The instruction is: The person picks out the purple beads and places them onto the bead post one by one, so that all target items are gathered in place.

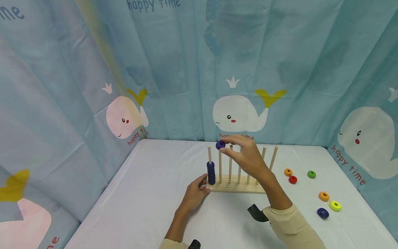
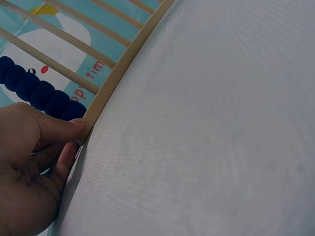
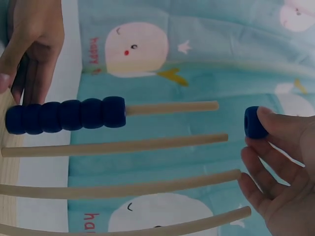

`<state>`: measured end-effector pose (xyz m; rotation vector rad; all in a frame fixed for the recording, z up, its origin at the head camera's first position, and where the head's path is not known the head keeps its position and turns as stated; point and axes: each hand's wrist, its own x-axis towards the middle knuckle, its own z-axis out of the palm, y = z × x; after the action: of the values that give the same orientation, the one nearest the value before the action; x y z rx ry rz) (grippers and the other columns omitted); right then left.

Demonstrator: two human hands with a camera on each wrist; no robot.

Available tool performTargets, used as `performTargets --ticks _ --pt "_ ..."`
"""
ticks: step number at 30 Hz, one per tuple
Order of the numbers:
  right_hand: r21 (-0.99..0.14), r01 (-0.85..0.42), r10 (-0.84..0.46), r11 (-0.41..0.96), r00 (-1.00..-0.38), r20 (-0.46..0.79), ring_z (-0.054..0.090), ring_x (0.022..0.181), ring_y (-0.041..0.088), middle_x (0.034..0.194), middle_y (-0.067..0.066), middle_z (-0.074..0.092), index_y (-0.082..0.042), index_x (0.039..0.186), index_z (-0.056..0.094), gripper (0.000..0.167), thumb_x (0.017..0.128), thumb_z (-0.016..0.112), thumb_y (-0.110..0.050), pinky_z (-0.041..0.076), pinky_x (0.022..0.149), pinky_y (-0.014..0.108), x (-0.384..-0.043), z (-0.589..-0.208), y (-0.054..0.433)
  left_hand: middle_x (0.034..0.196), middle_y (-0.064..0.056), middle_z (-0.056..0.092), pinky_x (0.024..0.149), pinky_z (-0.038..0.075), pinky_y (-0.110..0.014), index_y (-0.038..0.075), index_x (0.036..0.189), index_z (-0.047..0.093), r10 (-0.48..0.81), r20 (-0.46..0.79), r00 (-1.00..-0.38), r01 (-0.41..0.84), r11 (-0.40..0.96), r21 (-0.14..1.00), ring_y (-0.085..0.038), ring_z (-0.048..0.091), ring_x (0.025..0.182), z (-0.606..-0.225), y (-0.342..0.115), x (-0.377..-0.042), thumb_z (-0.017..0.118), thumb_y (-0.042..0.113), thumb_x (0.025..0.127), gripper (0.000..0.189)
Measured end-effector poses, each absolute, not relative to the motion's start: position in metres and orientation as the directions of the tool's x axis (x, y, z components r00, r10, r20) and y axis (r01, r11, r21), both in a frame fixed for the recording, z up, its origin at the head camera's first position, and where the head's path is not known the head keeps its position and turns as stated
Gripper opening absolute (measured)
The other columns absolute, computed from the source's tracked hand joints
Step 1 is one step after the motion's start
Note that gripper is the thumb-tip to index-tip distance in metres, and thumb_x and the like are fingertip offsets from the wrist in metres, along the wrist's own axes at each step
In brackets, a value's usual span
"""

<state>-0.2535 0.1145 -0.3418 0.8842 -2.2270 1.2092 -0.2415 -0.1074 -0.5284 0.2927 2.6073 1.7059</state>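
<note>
A wooden peg rack has a flat base [image 1: 236,188] with several upright pegs. On its leftmost peg sits a stack of dark blue beads [image 1: 211,173], with bare wood above them. My left hand [image 1: 194,196] grips the base's left end, the thumb [image 2: 66,129] at its edge beside the stack. My right hand [image 1: 247,157] pinches one dark blue bead [image 3: 255,123] between thumb and fingers. That bead is level with the peg tops, just off the tip of the second peg [image 3: 197,141], which is bare.
To the right of the rack lie loose beads: orange [image 1: 288,172], red [image 1: 292,180], green [image 1: 311,174], another orange [image 1: 323,196], yellow [image 1: 335,206] and blue [image 1: 323,213]. A whale-printed curtain [image 1: 174,114] hangs behind the white table [image 1: 149,186].
</note>
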Motion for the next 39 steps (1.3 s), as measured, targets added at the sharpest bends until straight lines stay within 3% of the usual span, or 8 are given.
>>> performTargets --ticks 4,11,18,29,39 --pt "-0.575 -0.711 -0.323 0.404 -0.699 0.638 0.058 0.098 0.009 0.116 -0.008 0.066 -0.016 0.119 0.07 0.033 0.087 0.074 -0.026 0.052 0.077 0.031 -0.256 -0.342 0.109 0.131 -0.009 0.058 0.095 0.049 -0.024 0.011 0.145 0.045 0.166 0.099 -0.981 0.156 0.382 0.911 -0.019 0.058 0.115 -0.528 -0.108 -0.242 0.068 0.006 0.089 0.061" --pt "-0.593 -0.699 -0.331 0.401 -0.714 0.617 0.057 0.113 0.009 0.116 -0.008 0.066 -0.012 0.118 0.07 0.034 0.087 0.075 -0.023 0.051 0.094 0.035 -0.258 -0.344 0.098 0.132 -0.01 0.058 0.096 0.049 -0.025 0.009 0.145 0.045 0.17 0.111 -0.979 0.169 0.378 0.91 -0.021 0.058 0.117 -0.528 -0.109 -0.242 0.068 0.006 0.089 0.061" --pt "-0.586 -0.698 -0.359 0.411 -0.715 0.6 0.058 0.111 0.011 0.114 -0.004 0.066 -0.011 0.119 0.069 0.033 0.088 0.073 -0.021 0.051 0.094 0.036 -0.26 -0.344 0.091 0.132 -0.01 0.057 0.096 0.05 -0.027 0.01 0.145 0.046 0.17 0.11 -0.979 0.168 0.377 0.911 -0.022 0.057 0.117 -0.528 -0.109 -0.242 0.068 0.006 0.088 0.061" --pt "-0.577 -0.691 -0.358 0.436 -0.721 0.593 0.06 0.105 0.016 0.113 -0.005 0.066 -0.013 0.12 0.069 0.032 0.089 0.072 -0.02 0.052 0.085 0.035 -0.263 -0.347 0.082 0.136 -0.007 0.055 0.097 0.048 -0.024 0.011 0.146 0.043 0.177 0.092 -0.98 0.154 0.376 0.914 -0.018 0.055 0.12 -0.526 -0.109 -0.24 0.066 0.008 0.09 0.061" --pt "-0.556 -0.69 -0.358 0.463 -0.72 0.595 0.058 0.095 0.01 0.11 -0.004 0.067 -0.012 0.119 0.069 0.032 0.088 0.073 -0.02 0.052 0.08 0.032 -0.266 -0.349 0.079 0.136 -0.007 0.055 0.097 0.047 -0.023 0.011 0.146 0.044 0.179 0.09 -0.98 0.152 0.376 0.914 -0.018 0.055 0.119 -0.525 -0.109 -0.239 0.067 0.007 0.09 0.061"
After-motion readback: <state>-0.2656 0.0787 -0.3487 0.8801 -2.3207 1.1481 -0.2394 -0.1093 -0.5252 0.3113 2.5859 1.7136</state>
